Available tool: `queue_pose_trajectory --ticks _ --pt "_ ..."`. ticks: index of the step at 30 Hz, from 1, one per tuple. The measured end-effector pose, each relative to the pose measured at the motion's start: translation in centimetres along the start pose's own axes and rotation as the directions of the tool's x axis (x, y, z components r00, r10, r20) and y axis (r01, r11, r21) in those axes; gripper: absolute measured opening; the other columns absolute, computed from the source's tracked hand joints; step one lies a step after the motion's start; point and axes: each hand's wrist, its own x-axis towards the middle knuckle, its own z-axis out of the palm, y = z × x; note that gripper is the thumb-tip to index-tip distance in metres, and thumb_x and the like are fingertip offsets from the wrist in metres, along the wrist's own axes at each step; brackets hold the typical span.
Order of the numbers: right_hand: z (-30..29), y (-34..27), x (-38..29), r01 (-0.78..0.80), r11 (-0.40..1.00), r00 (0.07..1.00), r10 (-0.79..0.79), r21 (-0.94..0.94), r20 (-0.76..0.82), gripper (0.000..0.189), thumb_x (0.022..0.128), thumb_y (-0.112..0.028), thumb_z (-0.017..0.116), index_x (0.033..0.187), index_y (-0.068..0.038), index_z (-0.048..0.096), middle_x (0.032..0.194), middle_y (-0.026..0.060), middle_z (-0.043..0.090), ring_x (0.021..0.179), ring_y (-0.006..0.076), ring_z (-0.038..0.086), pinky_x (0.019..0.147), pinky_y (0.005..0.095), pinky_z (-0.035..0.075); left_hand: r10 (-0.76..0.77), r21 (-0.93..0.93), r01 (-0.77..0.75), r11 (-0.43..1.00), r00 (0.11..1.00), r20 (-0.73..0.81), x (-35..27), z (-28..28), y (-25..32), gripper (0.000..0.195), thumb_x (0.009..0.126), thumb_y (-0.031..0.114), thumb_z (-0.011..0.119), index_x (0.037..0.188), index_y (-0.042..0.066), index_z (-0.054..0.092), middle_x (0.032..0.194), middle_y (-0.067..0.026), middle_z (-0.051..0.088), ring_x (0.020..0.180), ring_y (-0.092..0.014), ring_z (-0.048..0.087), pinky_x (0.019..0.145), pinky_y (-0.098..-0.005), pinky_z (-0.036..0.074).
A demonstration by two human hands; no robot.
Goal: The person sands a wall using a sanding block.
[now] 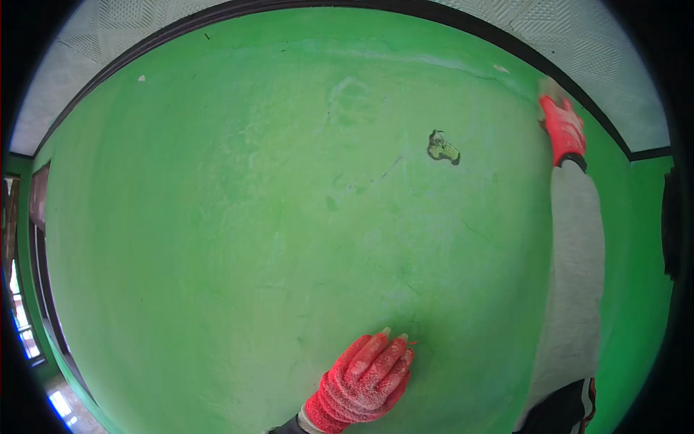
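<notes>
A green painted wall fills most of the view before me. High at the right, near the dark trim, my right hand in a red glove grips a blurred tan piece against the wall; motion hides what exactly it is. My left hand, in a dusty red glove, is at the bottom centre with its back towards me. Its fingers stretch upward at the wall, and bare fingertips poke through the glove. The left palm is hidden, and nothing shows in that hand.
A chipped patch and whitish scuffs mark the wall. Dark trim runs along the top below a patterned ceiling. At the left edge are a door frame, a window and shiny floor.
</notes>
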Motion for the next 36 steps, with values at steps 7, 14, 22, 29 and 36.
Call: queue_pose_trajectory --ticks 7,14,22,29,36 --pt "3.5 -8.3 -12.2 0.849 0.522 0.520 -0.853 0.082 0.045 0.074 0.079 -0.055 0.062 0.144 -0.020 0.051 0.150 0.0113 0.046 0.132 0.0316 0.050 0.107 0.0418 0.043 -0.025 0.064 0.023 0.998 0.999 0.045 0.4 0.5 1.7 0.044 0.066 0.013 0.071 0.110 0.013 0.066 0.119 -0.0061 0.063 0.114 -0.030 0.054 0.088 -0.0442 0.054" --pt "0.3 3.0 2.0 0.196 0.947 0.941 -0.255 0.255 0.222 0.079 0.082 -0.054 0.062 0.148 -0.013 0.045 0.102 0.0123 0.067 0.082 0.0207 0.066 0.082 0.0387 0.050 0.016 0.051 -0.016 0.999 1.000 -0.007 0.2 0.7 1.3 0.042 0.066 0.013 0.072 0.108 0.011 0.067 0.120 -0.0068 0.063 0.113 -0.030 0.054 0.088 -0.0434 0.054" --pt "-3.0 -1.6 -12.9 0.694 0.654 0.665 -0.743 0.300 0.081 0.069 0.079 -0.050 0.065 0.138 -0.016 0.055 0.131 0.0194 0.057 0.118 0.0349 0.058 0.100 0.0455 0.047 0.003 0.126 -0.006 0.992 1.000 0.021 0.1 0.2 1.9 0.044 0.066 0.013 0.071 0.109 0.011 0.067 0.118 -0.0082 0.063 0.112 -0.033 0.056 0.092 -0.0465 0.052" --pt "-1.7 0.5 -13.5 0.788 0.586 0.584 -0.808 0.188 0.074 0.072 0.076 -0.051 0.071 0.137 -0.016 0.056 0.138 0.0170 0.054 0.124 0.0365 0.055 0.105 0.0445 0.045 -0.006 0.117 0.003 0.993 1.000 0.025 0.4 -0.7 2.1 0.046 0.065 0.006 0.069 0.111 0.011 0.066 0.118 -0.0087 0.062 0.112 -0.035 0.056 0.093 -0.0489 0.050" --pt "-2.8 5.6 -4.4 0.181 0.983 0.975 -0.179 -0.007 0.130 0.077 0.079 -0.055 0.067 0.146 -0.023 0.047 0.149 0.0185 0.042 0.131 0.0373 0.049 0.107 0.0477 0.042 -0.055 0.117 0.047 0.992 0.996 0.066 -1.8 -6.7 5.3 0.044 0.060 0.010 0.069 0.104 0.012 0.068 0.116 -0.0099 0.064 0.105 -0.033 0.058 0.087 -0.0465 0.051"
